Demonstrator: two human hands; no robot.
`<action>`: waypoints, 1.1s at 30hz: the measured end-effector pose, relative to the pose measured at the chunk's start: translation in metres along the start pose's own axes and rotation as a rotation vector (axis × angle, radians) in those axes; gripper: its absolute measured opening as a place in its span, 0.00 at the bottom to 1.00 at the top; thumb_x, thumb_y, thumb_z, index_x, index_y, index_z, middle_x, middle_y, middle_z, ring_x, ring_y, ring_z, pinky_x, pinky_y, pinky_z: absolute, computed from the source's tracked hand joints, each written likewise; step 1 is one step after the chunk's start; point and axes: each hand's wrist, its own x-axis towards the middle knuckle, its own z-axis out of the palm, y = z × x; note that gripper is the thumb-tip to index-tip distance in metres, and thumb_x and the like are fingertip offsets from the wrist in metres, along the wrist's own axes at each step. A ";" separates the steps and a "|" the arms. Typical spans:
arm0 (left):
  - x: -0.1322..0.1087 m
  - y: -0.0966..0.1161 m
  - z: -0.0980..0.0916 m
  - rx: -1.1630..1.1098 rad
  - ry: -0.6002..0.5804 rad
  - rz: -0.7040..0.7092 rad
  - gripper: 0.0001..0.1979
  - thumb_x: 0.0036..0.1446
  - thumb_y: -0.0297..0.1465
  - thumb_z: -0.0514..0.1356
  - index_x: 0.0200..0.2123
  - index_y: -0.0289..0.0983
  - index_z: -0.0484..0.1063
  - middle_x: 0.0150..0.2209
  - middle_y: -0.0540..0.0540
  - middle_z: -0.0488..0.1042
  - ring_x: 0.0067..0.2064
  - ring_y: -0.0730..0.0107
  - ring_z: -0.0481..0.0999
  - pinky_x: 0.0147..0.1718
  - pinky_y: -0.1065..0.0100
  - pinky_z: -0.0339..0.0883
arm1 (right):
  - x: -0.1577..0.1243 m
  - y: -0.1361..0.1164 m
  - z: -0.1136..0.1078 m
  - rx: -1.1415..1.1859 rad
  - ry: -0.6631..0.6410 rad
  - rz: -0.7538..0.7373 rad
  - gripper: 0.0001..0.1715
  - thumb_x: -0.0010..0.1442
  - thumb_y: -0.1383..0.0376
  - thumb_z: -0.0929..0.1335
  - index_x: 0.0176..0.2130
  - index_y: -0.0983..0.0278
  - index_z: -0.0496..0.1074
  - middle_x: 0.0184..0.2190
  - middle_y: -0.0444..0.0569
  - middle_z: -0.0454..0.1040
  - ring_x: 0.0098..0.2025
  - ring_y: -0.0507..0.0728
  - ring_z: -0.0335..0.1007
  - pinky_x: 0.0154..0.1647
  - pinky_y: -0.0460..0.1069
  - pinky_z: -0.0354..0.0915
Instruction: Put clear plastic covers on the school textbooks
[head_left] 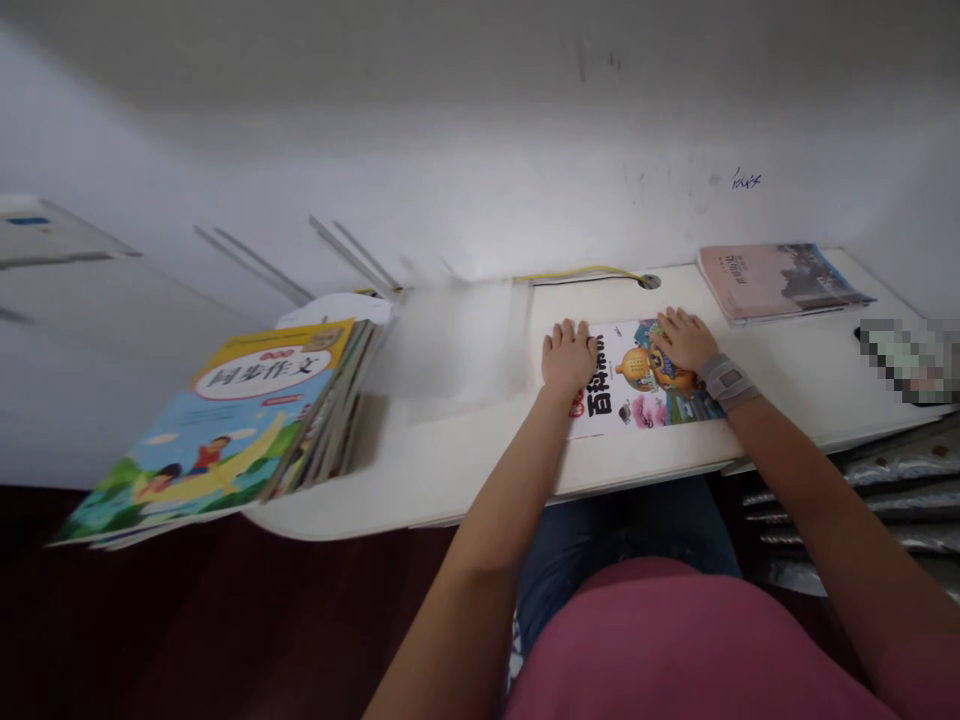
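A colourful book (649, 385) lies face up on the white desk (450, 460), its cover showing a yellow gourd-like figure and large black characters. My left hand (570, 355) rests flat on the book's left end, palm down. On the right end of the cover lies my right hand (686, 340), fingers stretched out and a grey band around the wrist. Both hands press on the book without gripping it; parts of the cover are hidden beneath them. To the left of my left hand a translucent sheet (454, 340) lies blurred on the desk.
A pile of books (225, 420) stands at the desk's left end, overhanging its edge. A pinkish book (780, 280) lies at the back right, near a phone-like object (907, 360) that is pixelated. A yellow cable (585, 272) runs along the wall. Silvery packages (900, 490) sit below right.
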 end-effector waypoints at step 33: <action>-0.002 -0.021 0.000 -0.340 0.173 -0.171 0.27 0.58 0.33 0.52 0.59 0.24 0.57 0.62 0.24 0.54 0.65 0.44 0.51 0.59 0.47 0.47 | 0.007 0.013 0.008 0.035 0.147 -0.086 0.27 0.64 0.58 0.56 0.55 0.70 0.66 0.54 0.60 0.68 0.56 0.62 0.61 0.57 0.55 0.55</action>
